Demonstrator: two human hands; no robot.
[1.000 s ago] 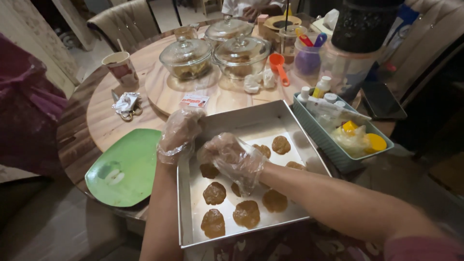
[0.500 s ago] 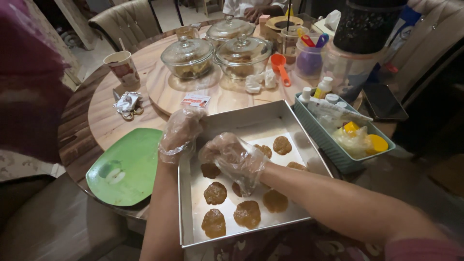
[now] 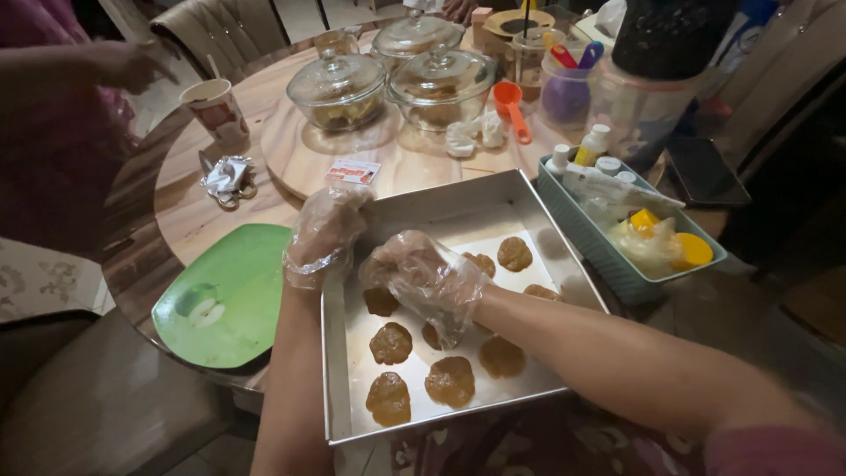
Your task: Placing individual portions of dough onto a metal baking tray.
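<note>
Round wooden table (image 3: 185,220) in a dim room: at left another person's hand (image 3: 132,63) and dark pink sleeve, a patterned paper cup (image 3: 216,110), a green square plate (image 3: 231,304); centre back, two lidded glass bowls (image 3: 388,84) on a wooden turntable; at right, a teal plastic basket (image 3: 608,256) of small bottles. Front centre, a square grey metal baking tray (image 3: 441,207) lined with pale paper holds flat brown dough rounds (image 3: 449,381). Left hand (image 3: 326,231), in a clear plastic glove, rests loosely curled on the tray's left rim, grasping nothing visible; right hand (image 3: 427,278), also gloved, is curled downward over the rounds at the tray's middle, fingertips touching one, though a grasp cannot be confirmed.
</note>
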